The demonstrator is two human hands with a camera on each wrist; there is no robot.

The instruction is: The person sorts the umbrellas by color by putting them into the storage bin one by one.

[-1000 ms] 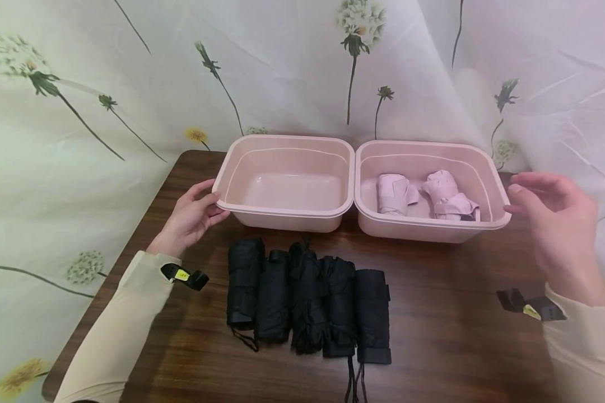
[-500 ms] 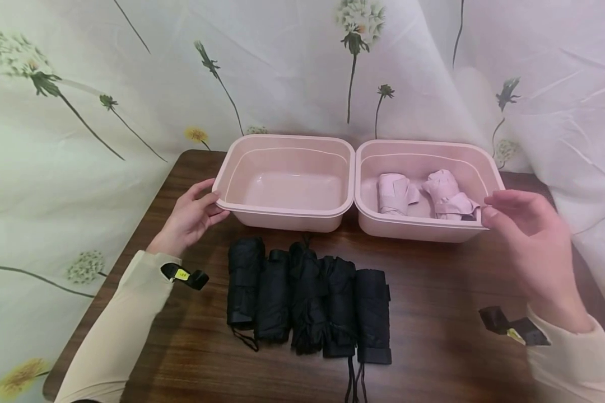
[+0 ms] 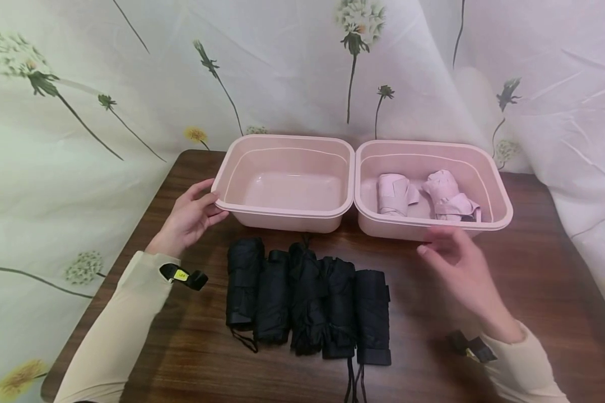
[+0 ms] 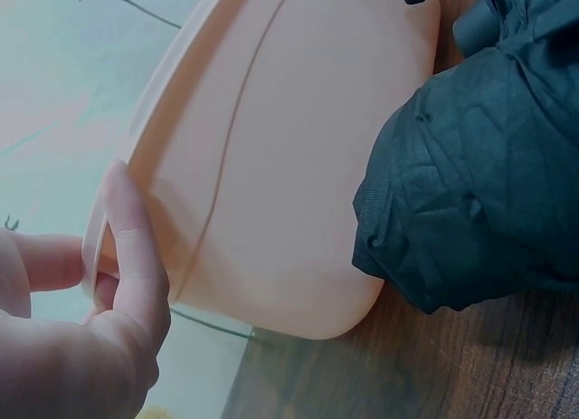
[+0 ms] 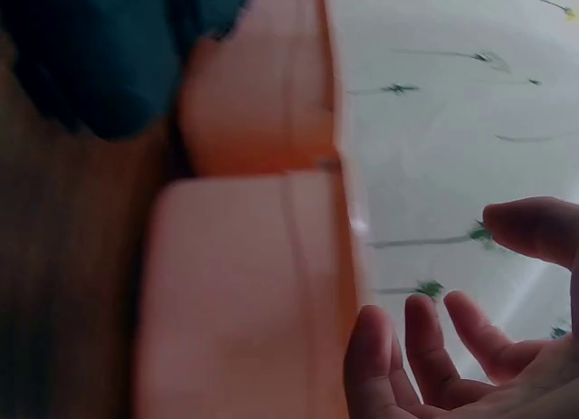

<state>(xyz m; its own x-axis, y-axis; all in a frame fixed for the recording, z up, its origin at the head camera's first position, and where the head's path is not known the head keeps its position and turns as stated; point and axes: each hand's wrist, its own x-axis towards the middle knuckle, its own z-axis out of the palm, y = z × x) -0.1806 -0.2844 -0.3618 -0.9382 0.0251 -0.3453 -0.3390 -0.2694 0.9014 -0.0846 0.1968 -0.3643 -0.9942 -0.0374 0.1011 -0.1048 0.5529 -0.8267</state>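
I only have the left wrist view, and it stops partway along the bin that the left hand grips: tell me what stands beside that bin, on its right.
Observer: In the head view, a second pink bin stands right beside the gripped bin.
Operator: Good. Give me its contents.
Observer: Two pale pink rolled bundles lie inside, side by side.
Operator: Now check whether anything is being held over on that side.
Observer: No. The right hand, near the second bin's front wall, has nothing in its grasp.
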